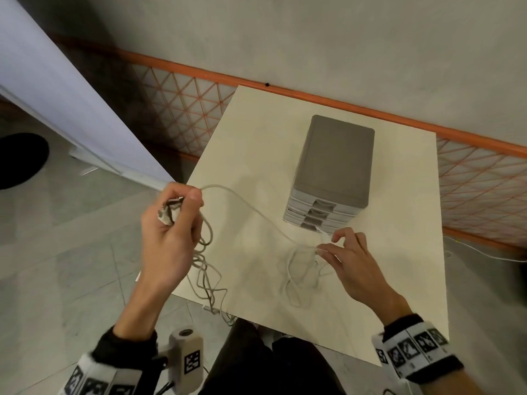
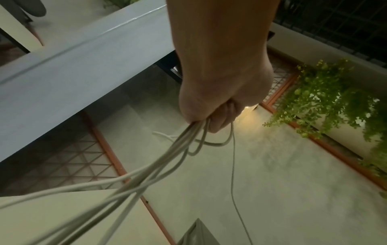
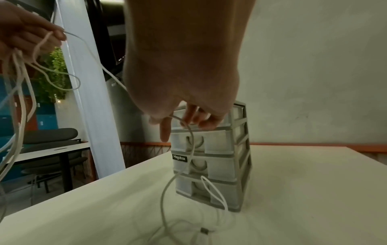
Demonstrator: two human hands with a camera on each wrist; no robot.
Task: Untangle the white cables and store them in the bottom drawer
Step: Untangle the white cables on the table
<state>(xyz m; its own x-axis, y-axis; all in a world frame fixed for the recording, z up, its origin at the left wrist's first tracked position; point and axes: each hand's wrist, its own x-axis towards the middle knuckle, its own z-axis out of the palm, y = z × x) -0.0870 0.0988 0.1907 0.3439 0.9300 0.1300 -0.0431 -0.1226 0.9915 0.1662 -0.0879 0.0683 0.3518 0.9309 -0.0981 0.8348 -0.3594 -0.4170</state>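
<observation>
Dim, flat indoor light; soft shadows on the tabletop (image 1: 256,155); wrist views blurred, the white cables (image 2: 130,185) smeared, edges warped.

1. We see a pale square table (image 1: 256,132) standing on a grey tiled floor (image 1: 71,238).
2. On it stands a grey drawer unit (image 1: 336,158).
3. Loose white cables (image 1: 299,269) lie just before it.

Right hand (image 3: 184,79) above table (image 3: 293,190), fingers curled, white cable (image 3: 167,187) hanging from them. Megabox drawer unit (image 3: 222,165) behind, drawers closed. Left hand (image 3: 25,33) grips cable loops (image 3: 21,92).
</observation>
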